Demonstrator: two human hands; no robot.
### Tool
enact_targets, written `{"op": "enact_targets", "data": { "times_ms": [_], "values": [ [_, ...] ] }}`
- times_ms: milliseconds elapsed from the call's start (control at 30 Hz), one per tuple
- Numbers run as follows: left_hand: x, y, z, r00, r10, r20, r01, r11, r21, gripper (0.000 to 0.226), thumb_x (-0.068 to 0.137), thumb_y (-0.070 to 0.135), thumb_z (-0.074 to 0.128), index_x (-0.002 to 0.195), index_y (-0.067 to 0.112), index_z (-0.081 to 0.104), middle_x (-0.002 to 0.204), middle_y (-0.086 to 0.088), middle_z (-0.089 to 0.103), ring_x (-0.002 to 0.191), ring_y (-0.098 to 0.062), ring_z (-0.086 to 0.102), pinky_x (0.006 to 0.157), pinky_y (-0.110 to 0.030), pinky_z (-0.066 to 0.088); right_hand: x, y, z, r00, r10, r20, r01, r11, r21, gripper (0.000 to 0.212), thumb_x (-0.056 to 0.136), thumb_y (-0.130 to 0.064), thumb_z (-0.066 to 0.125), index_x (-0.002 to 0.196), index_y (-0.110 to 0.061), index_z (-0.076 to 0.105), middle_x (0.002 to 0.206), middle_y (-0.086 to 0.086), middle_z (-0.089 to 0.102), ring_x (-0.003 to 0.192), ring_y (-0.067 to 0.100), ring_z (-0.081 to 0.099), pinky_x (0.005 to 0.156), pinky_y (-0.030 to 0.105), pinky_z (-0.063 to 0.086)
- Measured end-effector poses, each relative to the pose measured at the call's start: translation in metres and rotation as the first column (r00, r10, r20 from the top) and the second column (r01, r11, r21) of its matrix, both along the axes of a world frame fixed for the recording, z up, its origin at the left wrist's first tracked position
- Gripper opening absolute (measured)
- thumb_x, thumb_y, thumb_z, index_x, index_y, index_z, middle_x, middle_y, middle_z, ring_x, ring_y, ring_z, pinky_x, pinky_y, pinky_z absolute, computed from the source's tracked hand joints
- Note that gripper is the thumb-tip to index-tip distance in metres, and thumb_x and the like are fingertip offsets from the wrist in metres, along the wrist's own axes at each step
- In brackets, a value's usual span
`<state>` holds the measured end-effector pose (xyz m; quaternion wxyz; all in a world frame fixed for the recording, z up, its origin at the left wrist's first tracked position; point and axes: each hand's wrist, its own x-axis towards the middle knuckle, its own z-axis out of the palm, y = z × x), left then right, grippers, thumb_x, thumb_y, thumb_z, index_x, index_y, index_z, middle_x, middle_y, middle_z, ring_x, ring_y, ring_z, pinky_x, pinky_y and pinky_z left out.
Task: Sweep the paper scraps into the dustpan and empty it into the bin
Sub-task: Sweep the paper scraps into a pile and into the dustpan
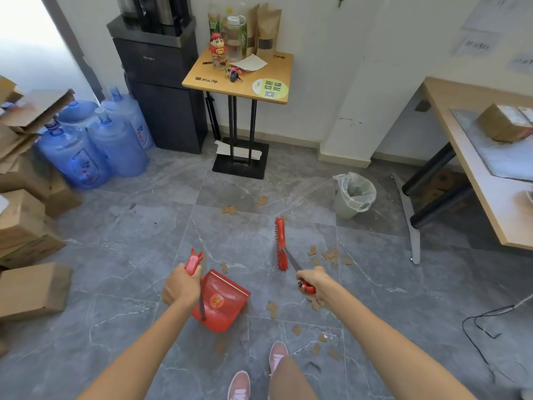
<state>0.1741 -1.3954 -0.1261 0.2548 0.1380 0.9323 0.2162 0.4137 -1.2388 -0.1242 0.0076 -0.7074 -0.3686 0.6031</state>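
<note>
My left hand (181,287) grips the red handle of a red dustpan (223,301), whose pan rests on the grey tiled floor just in front of me. My right hand (310,280) holds the handle of a red broom (280,243); its brush head touches the floor ahead, to the right of the pan. Brown paper scraps (331,255) lie scattered right of the brush, with more scraps (229,209) farther out and several near my feet. A pale green bin (353,194) lined with a clear bag stands beyond the broom to the right.
Blue water jugs (95,142) and cardboard boxes (28,287) crowd the left side. A small wooden table (239,79) on a black stand sits by the far wall beside a dark water dispenser (164,90). A desk (476,157) and a black cable (484,327) are at right.
</note>
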Motion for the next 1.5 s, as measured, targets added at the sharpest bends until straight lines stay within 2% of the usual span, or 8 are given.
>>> {"op": "enact_targets", "data": {
  "times_ms": [200,500,733,900,1100,1267,1367,1500],
  "values": [
    [-0.032,0.074,0.012,1.000,0.022,0.017,-0.023,0.998,0.052,0.039,0.089,0.043,0.056,0.092,0.005,0.063,0.098,-0.022,0.067,0.096,-0.041,0.061,0.079,-0.040,0.045,-0.043,0.077,-0.006,0.973,0.187,0.134,-0.205,0.969,0.139,0.022,0.085,0.004,0.051,0.069,-0.007,0.040,0.059,0.006,0.037,0.043,0.018,0.033,0.032,0.017,0.025],
    [-0.084,0.208,0.001,0.998,0.062,0.021,-0.063,0.997,0.046,0.037,0.088,0.046,0.057,0.087,0.009,0.061,0.093,-0.019,0.067,0.093,-0.039,0.062,0.074,-0.037,0.043,-0.109,0.251,-0.060,0.806,0.429,0.407,-0.532,0.827,0.183,0.010,0.083,-0.002,0.053,0.089,-0.005,0.046,0.095,0.016,0.050,0.084,0.034,0.056,0.068,0.034,0.047],
    [-0.105,0.300,-0.017,0.999,0.051,-0.015,-0.051,0.999,-0.001,0.035,0.088,0.044,0.058,0.085,0.008,0.060,0.093,-0.020,0.067,0.094,-0.040,0.062,0.070,-0.035,0.039,-0.153,0.330,-0.080,0.713,0.548,0.438,-0.639,0.765,0.084,0.035,0.089,0.000,0.050,0.062,-0.011,0.029,0.091,0.012,0.049,0.096,0.035,0.057,0.059,0.031,0.043],
    [-0.122,0.321,-0.027,0.996,0.085,-0.030,-0.085,0.996,0.003,0.036,0.088,0.045,0.057,0.078,0.010,0.058,0.082,-0.018,0.066,0.083,-0.037,0.062,0.067,-0.038,0.044,-0.157,0.349,-0.101,0.590,0.658,0.469,-0.749,0.663,0.012,0.007,0.092,-0.005,0.048,0.095,-0.004,0.055,0.110,0.018,0.056,0.085,0.028,0.049,0.065,0.035,0.050],
    [-0.131,0.318,-0.027,0.991,0.135,0.004,-0.135,0.990,0.038,0.037,0.090,0.042,0.057,0.068,0.013,0.050,0.070,-0.015,0.060,0.073,-0.036,0.060,0.060,-0.035,0.038,-0.139,0.336,-0.113,0.418,0.754,0.506,-0.834,0.540,-0.114,0.033,0.095,-0.004,0.045,0.127,-0.002,0.049,0.114,0.013,0.056,0.111,0.030,0.059,0.069,0.030,0.047],
    [-0.139,0.311,-0.019,0.995,0.098,0.025,-0.099,0.994,0.054,0.036,0.089,0.040,0.059,0.068,0.012,0.052,0.068,-0.012,0.059,0.074,-0.036,0.061,0.061,-0.035,0.038,-0.098,0.313,-0.106,0.333,0.796,0.506,-0.855,0.481,-0.194,0.031,0.096,-0.006,0.043,0.126,-0.003,0.049,0.115,0.012,0.056,0.104,0.028,0.058,0.071,0.030,0.046],
    [-0.143,0.305,-0.013,0.998,0.046,0.033,-0.048,0.996,0.069,0.036,0.089,0.039,0.059,0.065,0.013,0.049,0.067,-0.010,0.057,0.072,-0.034,0.058,0.061,-0.035,0.037,-0.072,0.287,-0.101,0.319,0.813,0.488,-0.848,0.474,-0.236,0.020,0.094,-0.005,0.044,0.113,-0.008,0.050,0.086,0.003,0.049,0.091,0.027,0.055,0.068,0.030,0.046],
    [-0.147,0.291,-0.006,0.999,0.007,0.049,-0.010,0.998,0.067,0.034,0.089,0.038,0.059,0.070,0.011,0.052,0.072,-0.013,0.060,0.079,-0.036,0.061,0.063,-0.034,0.036,-0.055,0.253,-0.082,0.408,0.808,0.426,-0.811,0.535,-0.238,0.009,0.090,-0.007,0.049,0.088,-0.012,0.041,0.071,-0.002,0.038,0.077,0.021,0.052,0.056,0.026,0.042]
  ]
}}
